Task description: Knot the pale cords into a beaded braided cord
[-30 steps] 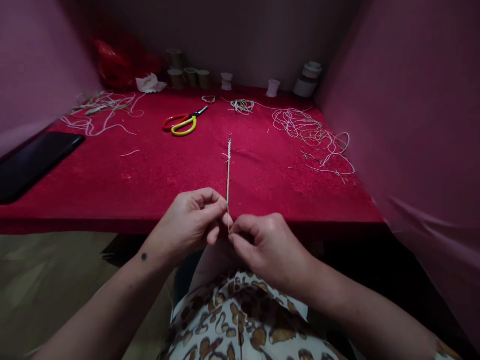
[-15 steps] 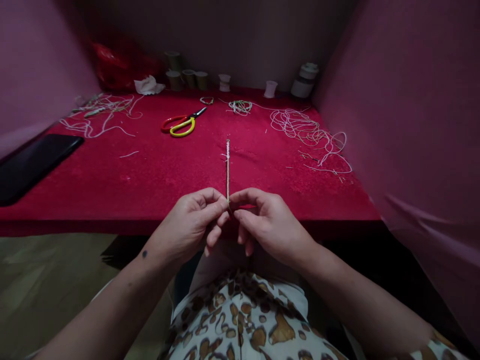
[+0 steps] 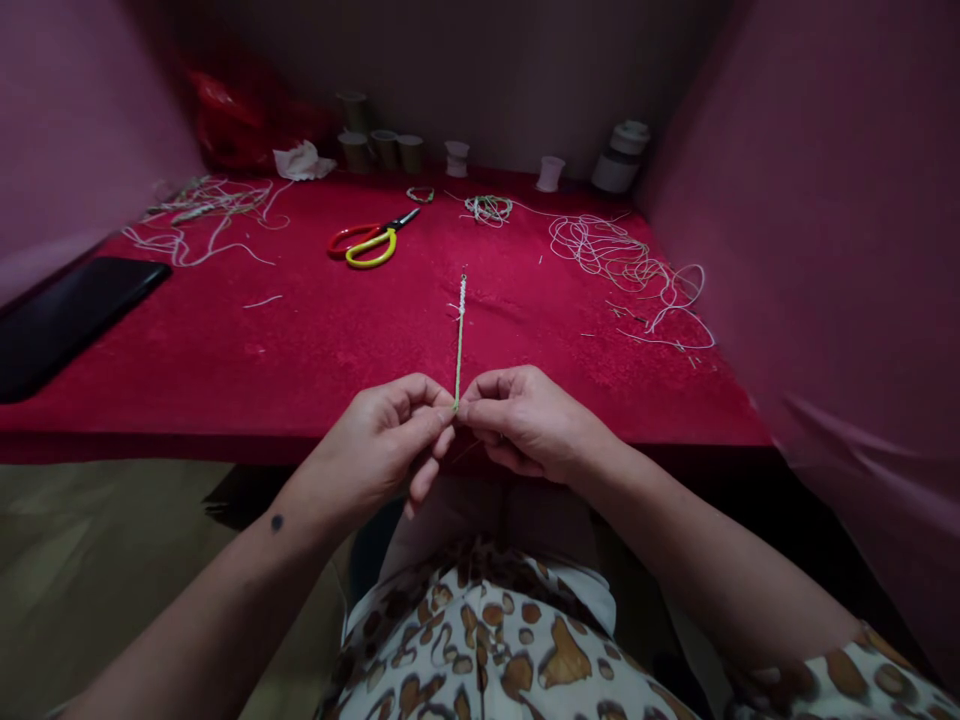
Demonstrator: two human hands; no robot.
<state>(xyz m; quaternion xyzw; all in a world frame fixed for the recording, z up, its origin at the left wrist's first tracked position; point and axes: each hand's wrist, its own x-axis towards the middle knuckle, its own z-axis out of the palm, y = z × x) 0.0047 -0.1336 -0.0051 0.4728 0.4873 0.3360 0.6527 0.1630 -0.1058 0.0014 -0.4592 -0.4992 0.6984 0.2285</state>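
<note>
A thin braided cord (image 3: 460,345), white at its far part and pale green nearer me, runs straight from the red cloth to my fingertips at the table's front edge. My left hand (image 3: 401,430) pinches its near end between thumb and forefinger. Close against it on the right, my right hand (image 3: 525,420) has thumb and forefinger pressed together at the same end of the cord, its other fingers curled. A thin loose strand hangs below the fingers. The exact grip at the tips is too small to make out.
On the red-covered table (image 3: 360,340) lie red-and-yellow scissors (image 3: 371,247), tangled thread (image 3: 600,250) at right, more thread (image 3: 217,205) and a black phone (image 3: 75,320) at left. Spools (image 3: 550,174), a bottle (image 3: 621,160) and crumpled tissue (image 3: 302,162) stand along the back.
My right hand's thumb has closed in against its forefinger at the cord's end, and its lower fingers have curled in. The whole view has shifted slightly.
</note>
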